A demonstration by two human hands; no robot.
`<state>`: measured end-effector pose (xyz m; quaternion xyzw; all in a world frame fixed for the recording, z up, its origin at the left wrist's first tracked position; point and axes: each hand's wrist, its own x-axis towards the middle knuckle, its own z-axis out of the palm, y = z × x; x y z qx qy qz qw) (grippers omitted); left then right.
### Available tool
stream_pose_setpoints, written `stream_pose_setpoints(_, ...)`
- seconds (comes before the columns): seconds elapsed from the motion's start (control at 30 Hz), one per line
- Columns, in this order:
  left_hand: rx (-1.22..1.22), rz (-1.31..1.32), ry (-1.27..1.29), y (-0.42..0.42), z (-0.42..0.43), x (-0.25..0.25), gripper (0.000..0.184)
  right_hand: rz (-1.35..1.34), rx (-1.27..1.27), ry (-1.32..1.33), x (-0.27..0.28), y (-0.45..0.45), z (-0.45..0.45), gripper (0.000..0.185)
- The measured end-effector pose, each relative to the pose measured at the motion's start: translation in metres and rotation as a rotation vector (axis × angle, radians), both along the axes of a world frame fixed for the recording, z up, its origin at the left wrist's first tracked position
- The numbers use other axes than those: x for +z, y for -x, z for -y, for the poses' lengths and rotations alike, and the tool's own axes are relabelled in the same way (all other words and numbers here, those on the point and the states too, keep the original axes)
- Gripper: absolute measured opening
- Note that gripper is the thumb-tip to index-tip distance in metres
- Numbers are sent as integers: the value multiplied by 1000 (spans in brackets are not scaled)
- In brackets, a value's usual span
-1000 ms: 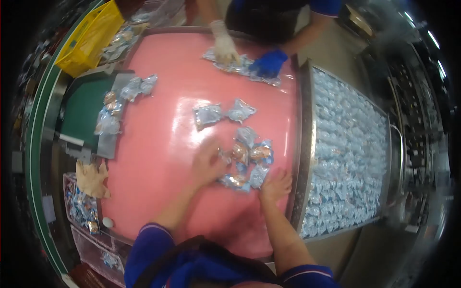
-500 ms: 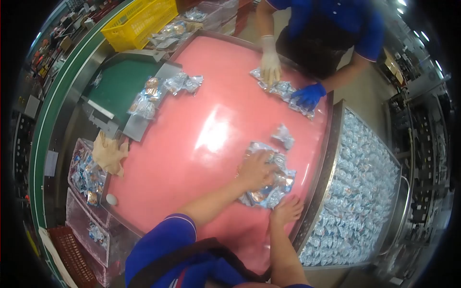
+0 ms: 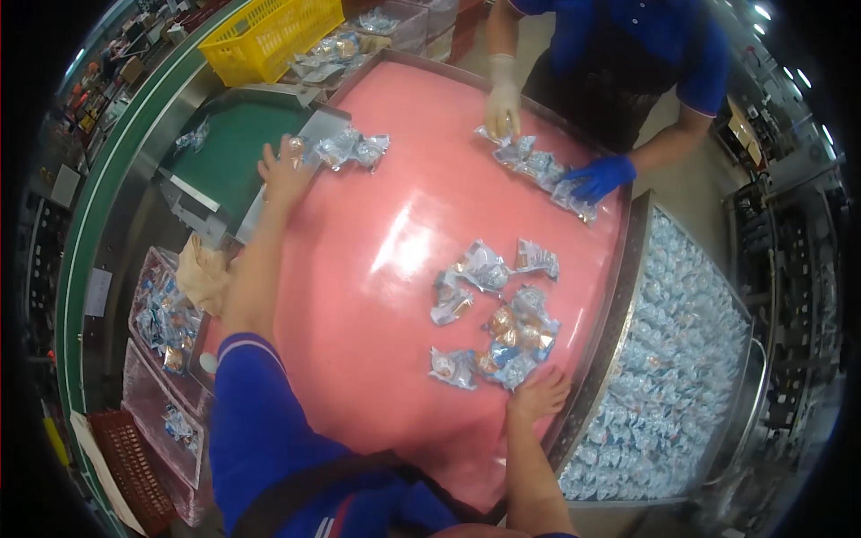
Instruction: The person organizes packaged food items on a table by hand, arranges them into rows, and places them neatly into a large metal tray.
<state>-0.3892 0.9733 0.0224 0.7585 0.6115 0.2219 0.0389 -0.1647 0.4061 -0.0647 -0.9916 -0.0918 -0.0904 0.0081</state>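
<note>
**Silvery packet row at 3 o'clock off your left fingertips; left hand nearer**

Short row of small silvery plastic packets (image 3: 339, 149) sits where the grey metal plate (image 3: 328, 124) meets the smooth pink tabletop (image 3: 359, 314). Its long axis runs roughly 9 to 3 o'clock. Your left hand (image 3: 283, 179) is at the 9 o'clock end, fingers spread, tips at the nearest packet; can't tell if they grip it. Left forearm reaches out toward 12–1 o'clock, palm down.

Your right hand (image 3: 538, 395) is well apart, at the near end of a loose silvery-and-orange packet cluster (image 3: 523, 325), which lies toward 11 o'clock from it. Fingers extended, open, nothing visibly gripped; forearm points about 12.
</note>
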Motion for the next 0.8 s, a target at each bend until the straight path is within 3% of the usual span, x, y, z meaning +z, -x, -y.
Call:
stream_pose_setpoints(0.13, 67, -60, 303, -12, -28, 10, 89, -29, 14, -11, 12, 0, -4, 53)
stream_pose_setpoints(0.2, 133, -244, 345, -34, -3, 39, 85, -43, 21, -40, 12, -1, -2, 53)
stream_pose_setpoints(0.33, 152, -235, 142, -25, -21, -19, 70, -32, -12, -52, 8, -1, -1, 53)
stream_pose_setpoints(0.5, 72, -12, 96, 11, -66, -33, 53, 17, 4, -66, 0, -1, -1, 52)
stream_pose_setpoints(0.7, -39, -47, 102, 7, -62, -36, 49, -5, 6, -103, 7, 0, -1, 53)
stream_pose_setpoints(0.8, -220, -98, 34, -13, -19, -33, 49, -14, 8, -104, 10, -1, -3, 53)
